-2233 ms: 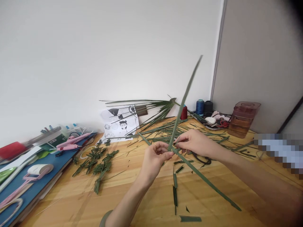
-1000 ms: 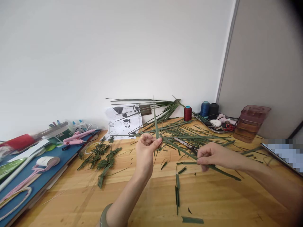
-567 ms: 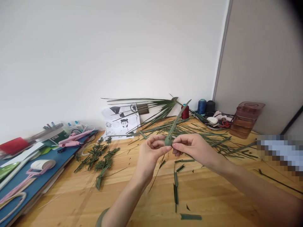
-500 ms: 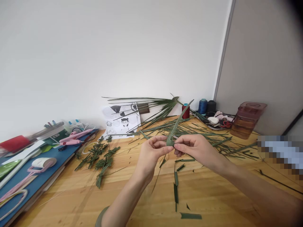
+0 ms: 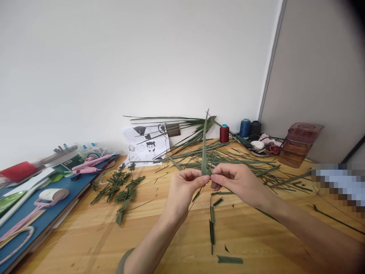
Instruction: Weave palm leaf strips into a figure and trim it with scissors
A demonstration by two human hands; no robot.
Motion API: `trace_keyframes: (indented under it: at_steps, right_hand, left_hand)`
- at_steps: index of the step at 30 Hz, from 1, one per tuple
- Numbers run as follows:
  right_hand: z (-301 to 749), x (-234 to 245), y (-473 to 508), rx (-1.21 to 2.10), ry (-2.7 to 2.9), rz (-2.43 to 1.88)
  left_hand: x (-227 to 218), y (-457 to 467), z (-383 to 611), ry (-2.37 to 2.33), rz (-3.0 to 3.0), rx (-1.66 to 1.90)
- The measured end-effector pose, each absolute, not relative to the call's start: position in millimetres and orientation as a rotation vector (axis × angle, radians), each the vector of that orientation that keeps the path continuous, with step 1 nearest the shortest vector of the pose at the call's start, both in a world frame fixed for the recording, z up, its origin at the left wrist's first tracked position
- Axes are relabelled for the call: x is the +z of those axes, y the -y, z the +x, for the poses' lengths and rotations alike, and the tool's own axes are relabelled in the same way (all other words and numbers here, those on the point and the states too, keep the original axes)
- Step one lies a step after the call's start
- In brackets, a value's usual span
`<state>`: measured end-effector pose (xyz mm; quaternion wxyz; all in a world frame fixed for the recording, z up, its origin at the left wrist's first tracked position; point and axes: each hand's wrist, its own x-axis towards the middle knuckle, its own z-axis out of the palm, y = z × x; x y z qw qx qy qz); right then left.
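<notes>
Over the middle of the wooden table (image 5: pixel 159 236), both hands pinch a green palm leaf strip (image 5: pixel 204 146). Its lower end is folded into a small knot between the fingertips, and its long pointed tip stands almost straight up. My left hand (image 5: pixel 185 186) grips the folded part from the left, thumb in front. From the right, my right hand (image 5: pixel 235 180) presses thumb and fingers on the same fold. Fingers partly hide the knot. Cut leaf pieces (image 5: pixel 211 228) lie on the wood below the hands.
Woven leaf figures (image 5: pixel 122 190) lie left, near a blue mat (image 5: pixel 76 184) bearing a pink glue gun (image 5: pixel 88 165). Behind are a printed drawing (image 5: pixel 146 146), a palm frond (image 5: pixel 196 123), loose strips (image 5: pixel 245 163) and a red thread spool (image 5: pixel 224 134). A pink container (image 5: pixel 299 144) stands right.
The leaf strip's tip has swung left, from leaning right to nearly upright, as the fold turned between the fingers. Both hands stay in about the same place.
</notes>
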<state>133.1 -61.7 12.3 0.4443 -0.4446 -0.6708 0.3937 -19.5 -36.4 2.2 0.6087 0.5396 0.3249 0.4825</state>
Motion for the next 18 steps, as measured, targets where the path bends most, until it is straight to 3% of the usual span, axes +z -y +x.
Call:
trace_keyframes:
  at_steps: [11, 18]
  right_hand:
    - [141, 16, 67, 0.806, 1.817, -1.165]
    - [145, 19, 72, 0.832, 1.786, -1.236]
  left_hand:
    - [0, 42, -15, -0.743, 1.17, 1.242]
    - [8, 44, -17, -0.75, 1.231, 1.115]
